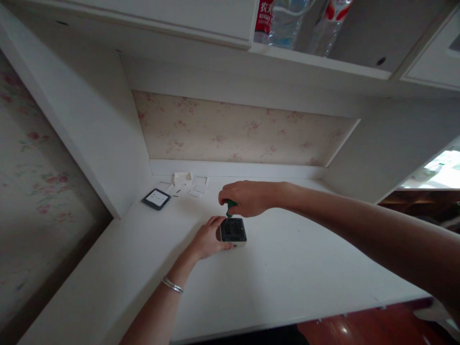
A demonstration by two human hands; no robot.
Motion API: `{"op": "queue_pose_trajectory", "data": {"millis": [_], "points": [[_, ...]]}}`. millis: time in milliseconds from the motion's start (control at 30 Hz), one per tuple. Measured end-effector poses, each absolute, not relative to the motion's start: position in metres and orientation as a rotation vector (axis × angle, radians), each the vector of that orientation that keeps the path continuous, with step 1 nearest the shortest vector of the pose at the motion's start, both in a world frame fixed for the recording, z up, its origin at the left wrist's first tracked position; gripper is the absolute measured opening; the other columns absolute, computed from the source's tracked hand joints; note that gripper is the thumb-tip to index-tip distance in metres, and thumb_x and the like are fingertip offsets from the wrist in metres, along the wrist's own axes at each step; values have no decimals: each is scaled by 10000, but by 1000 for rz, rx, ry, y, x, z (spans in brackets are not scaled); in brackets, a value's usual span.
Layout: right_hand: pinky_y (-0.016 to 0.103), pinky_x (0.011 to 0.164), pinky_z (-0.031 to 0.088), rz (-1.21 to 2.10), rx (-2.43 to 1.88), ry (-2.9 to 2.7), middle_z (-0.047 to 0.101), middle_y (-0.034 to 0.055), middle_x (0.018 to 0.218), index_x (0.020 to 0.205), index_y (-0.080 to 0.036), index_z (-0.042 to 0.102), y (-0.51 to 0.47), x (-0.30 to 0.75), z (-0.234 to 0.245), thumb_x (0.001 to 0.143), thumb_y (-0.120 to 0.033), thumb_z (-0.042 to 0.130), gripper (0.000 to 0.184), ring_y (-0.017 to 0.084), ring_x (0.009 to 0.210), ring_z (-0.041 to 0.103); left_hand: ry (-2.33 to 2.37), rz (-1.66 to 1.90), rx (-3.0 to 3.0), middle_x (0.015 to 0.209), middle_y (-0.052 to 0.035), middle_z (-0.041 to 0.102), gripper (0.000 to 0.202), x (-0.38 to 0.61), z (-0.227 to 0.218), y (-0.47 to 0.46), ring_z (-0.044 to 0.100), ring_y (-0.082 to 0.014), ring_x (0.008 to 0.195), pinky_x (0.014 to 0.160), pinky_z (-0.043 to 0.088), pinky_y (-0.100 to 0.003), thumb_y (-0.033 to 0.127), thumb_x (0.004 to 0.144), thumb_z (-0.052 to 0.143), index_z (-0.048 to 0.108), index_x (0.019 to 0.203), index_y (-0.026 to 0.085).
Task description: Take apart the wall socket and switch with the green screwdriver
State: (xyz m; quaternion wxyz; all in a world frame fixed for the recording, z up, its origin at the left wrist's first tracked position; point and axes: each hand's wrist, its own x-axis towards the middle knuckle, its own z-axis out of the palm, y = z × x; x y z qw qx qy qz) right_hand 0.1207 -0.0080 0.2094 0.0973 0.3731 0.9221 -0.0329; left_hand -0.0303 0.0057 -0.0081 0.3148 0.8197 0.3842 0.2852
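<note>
A square wall socket box [233,230], black on top with a white lower rim, sits on the white desk [280,278]. My left hand [211,237] grips it from the left side, fingers at its far edge and thumb at its near side. Above its far left corner, my right hand [244,199] is closed around the green handle of a screwdriver [230,205]. The tool points down toward the box; its tip is too small to make out. At the back left lies a dark-framed socket panel [156,199] with a white face.
Thin white frames [197,189] and a white plastic piece [182,178] lie near the back wall, beside small dark bits [177,193]. Plastic bottles [287,21] stand on the overhead shelf [319,61]. A side panel [82,110] bounds the desk on the left.
</note>
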Motion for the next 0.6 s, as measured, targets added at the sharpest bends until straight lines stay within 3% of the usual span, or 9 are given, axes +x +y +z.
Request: {"op": "queue_pose_trajectory", "data": {"millis": [67, 133, 300, 467, 600], "points": [[313, 681, 430, -79, 1292, 2711, 641, 153, 1031, 1152, -138, 547, -6, 121, 207, 874, -474, 467, 443, 243, 860, 604, 1004, 759, 2156, 1302, -79, 499, 858, -31, -9, 6, 494, -289, 1182, 1027, 385, -381, 459, 539, 818, 477, 1291, 228], [319, 636, 420, -18, 1442, 2631, 661, 168, 947, 1104, -117, 563, -3, 122, 205, 914, -505, 355, 480, 252, 803, 613, 987, 768, 2151, 1308, -74, 493, 873, -31, -9, 6, 492, -283, 1187, 1038, 376, -375, 458, 538, 820, 467, 1305, 235], [295, 651, 408, 11, 1275, 2686, 666, 130, 934, 1022, -141, 581, -2, 121, 205, 888, -241, 413, 237, 221, 803, 611, 980, 765, 2123, 1304, -78, 494, 872, -31, -8, 7, 493, -288, 1177, 1032, 376, -387, 423, 522, 835, 478, 1295, 234], [279, 701, 410, -96, 1065, 2732, 636, 111, 1041, 1056, -169, 577, -8, 121, 212, 792, -162, 528, 268, 207, 876, 590, 982, 768, 2091, 1280, -83, 513, 849, -31, -6, 6, 501, -295, 1165, 1013, 386, -394, 383, 512, 844, 492, 1271, 233], [284, 676, 412, -129, 1236, 2742, 664, 114, 993, 1072, -168, 579, -6, 122, 208, 859, -373, 495, 307, 214, 842, 603, 973, 775, 2042, 1268, -99, 533, 870, -30, -7, 5, 510, -316, 1157, 1006, 383, -442, 369, 498, 853, 484, 1272, 226]]}}
